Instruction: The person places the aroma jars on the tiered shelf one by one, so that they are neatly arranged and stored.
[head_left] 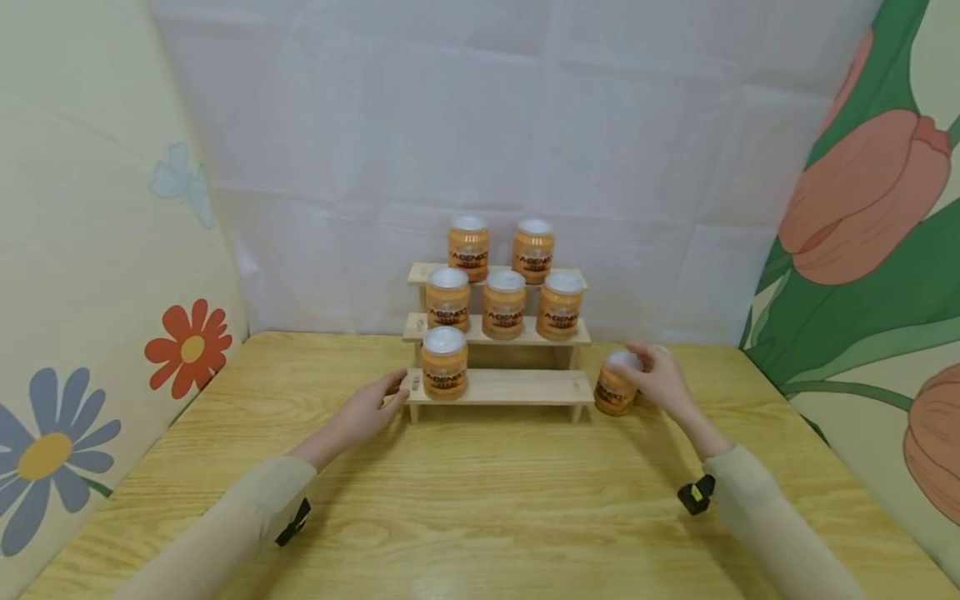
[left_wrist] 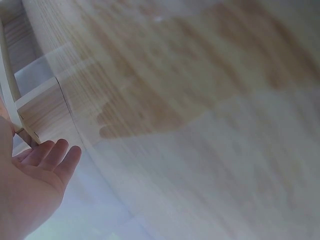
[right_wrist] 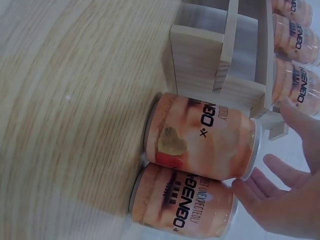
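Beside the right end of a three-tier wooden shelf stand (head_left: 517, 387), an orange can (head_left: 613, 393) with a pale lid stands on the table. My right hand (head_left: 658, 379) is over this can, its thumb and fingers spread about the lid. In the right wrist view the can (right_wrist: 200, 137) stands against a second can (right_wrist: 182, 202), and the fingertips are at the lids; whether they touch is unclear. My left hand (head_left: 369, 411) is at the left end of the lowest tier. In the left wrist view its loosely bent fingers (left_wrist: 60, 155) touch the board's end.
Two cans (head_left: 534, 252) stand on the top tier, three (head_left: 504, 306) on the middle one, and a single can (head_left: 445, 364) at the left of the lowest. A white cloth (head_left: 480, 108) hangs behind the wood-grain table (head_left: 480, 500). Flower-painted panels (head_left: 82, 250) flank both sides.
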